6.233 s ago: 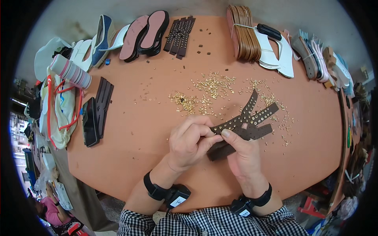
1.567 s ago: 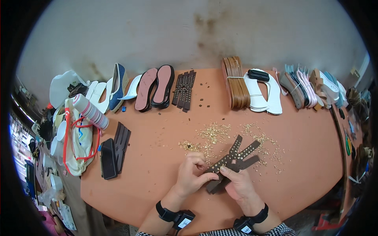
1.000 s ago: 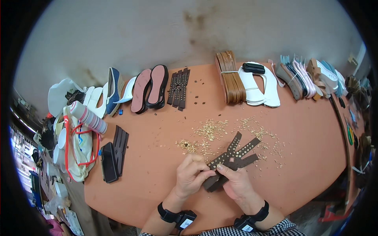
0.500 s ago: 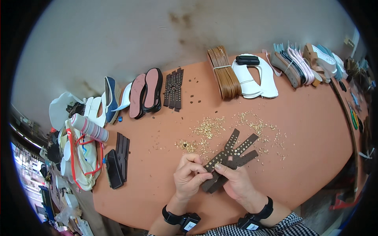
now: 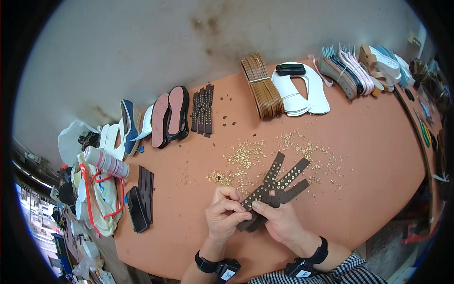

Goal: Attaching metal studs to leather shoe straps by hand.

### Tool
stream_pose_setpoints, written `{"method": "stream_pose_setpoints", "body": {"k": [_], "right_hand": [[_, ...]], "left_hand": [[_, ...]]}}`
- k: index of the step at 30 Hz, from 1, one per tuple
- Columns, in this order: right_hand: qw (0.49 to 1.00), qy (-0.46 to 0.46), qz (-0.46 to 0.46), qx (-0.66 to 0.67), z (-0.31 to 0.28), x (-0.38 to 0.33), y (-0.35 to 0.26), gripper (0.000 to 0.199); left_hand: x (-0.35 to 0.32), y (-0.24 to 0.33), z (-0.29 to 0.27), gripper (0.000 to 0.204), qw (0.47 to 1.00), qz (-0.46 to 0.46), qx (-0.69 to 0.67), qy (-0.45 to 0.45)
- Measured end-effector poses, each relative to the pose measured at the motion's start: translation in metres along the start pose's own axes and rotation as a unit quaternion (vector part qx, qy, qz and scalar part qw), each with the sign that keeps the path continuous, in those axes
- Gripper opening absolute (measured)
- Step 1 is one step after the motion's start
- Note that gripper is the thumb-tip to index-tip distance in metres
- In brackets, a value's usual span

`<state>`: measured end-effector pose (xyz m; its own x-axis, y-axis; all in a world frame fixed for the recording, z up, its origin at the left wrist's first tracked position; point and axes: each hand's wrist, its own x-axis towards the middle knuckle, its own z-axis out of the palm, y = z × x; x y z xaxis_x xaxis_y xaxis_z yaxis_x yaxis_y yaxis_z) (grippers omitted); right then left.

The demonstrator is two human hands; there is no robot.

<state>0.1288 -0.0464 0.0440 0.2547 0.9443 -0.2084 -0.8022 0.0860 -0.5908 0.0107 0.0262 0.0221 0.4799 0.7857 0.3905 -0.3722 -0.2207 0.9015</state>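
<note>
Strap (image 5: 263, 190) is up off the counter (image 5: 165, 241), between both hands, splayed arms pointing away to the right. Two of those arms carry gold studs; the nearer one shows none that I can make out. My left hand (image 5: 226, 217) is narrow, thumb and forefinger pinched at the strap's near left end, the rest curled. Whether a stud sits in that pinch, I cannot tell. My right hand (image 5: 283, 222) clamps the strap's middle, thumb on top, fingers hidden beneath.

Step in hand, I judge: working the studs at the left end, perhaps pressing one home. Next move likely calls for a steady right thumb and a fine left pinch.

In the way: my own left fingers, covering the strap's end. Loose studs (image 5: 246, 154) lie scattered just beyond the strap, easily brushed about by a sleeve or strap arm.

Around: finished-looking straps (image 5: 202, 111) beside pink insoles (image 5: 178, 116) at the far side; brown bundle (image 5: 262, 90) next to white cutouts (image 5: 319, 92), black case (image 5: 291, 69) on top. Off left, phone (image 5: 138, 210) against plain straps (image 5: 147, 194), striped can (image 5: 106, 161) on a bag (image 5: 108, 208).
</note>
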Motion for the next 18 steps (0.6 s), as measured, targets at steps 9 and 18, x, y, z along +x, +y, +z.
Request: {"method": "stream_pose_setpoints", "body": {"k": [9, 18], "right_hand": [[0.999, 0.025, -0.018, -0.032, -0.003, 0.004, 0.004, 0.01], [0.988, 0.016, -0.046, -0.149, -0.004, 0.003, 0.004, 0.006]], "left_hand": [[-0.002, 0.001, 0.002, 0.021, 0.994, -0.02, 0.102, 0.036], [-0.002, -0.003, -0.002, 0.055, 0.973, -0.165, -0.156, 0.042]]}}
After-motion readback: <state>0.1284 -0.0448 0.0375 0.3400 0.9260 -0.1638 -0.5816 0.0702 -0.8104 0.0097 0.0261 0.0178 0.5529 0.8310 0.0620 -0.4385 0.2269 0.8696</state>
